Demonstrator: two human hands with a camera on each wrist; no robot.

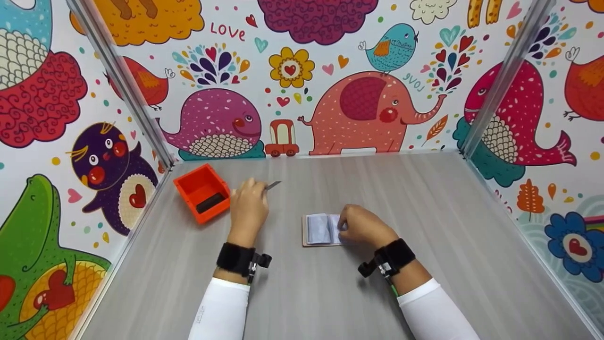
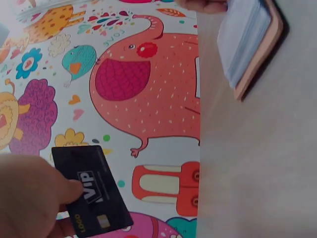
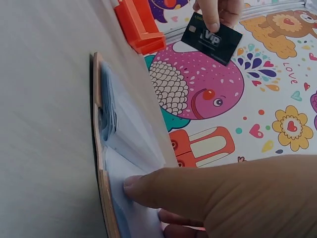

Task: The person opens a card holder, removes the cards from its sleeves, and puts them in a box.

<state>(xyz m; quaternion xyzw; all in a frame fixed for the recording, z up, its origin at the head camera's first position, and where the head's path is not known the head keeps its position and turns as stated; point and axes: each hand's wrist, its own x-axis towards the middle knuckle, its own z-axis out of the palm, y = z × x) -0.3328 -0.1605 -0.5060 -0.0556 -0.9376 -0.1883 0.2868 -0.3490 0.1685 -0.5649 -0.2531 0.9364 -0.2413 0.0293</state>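
The left hand (image 1: 248,204) is pinching a black VIP card (image 2: 95,191) above the worktop (image 1: 302,297), near the orange bin (image 1: 214,214). The right hand (image 1: 367,227), curled, is pinching the translucent sleeves (image 3: 131,121) of a card holder (image 1: 319,230), which is lying open on the worktop.

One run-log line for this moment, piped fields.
left hand: pinches black VIP card | right hand: holds open booklet on table | orange bin: dark item inside
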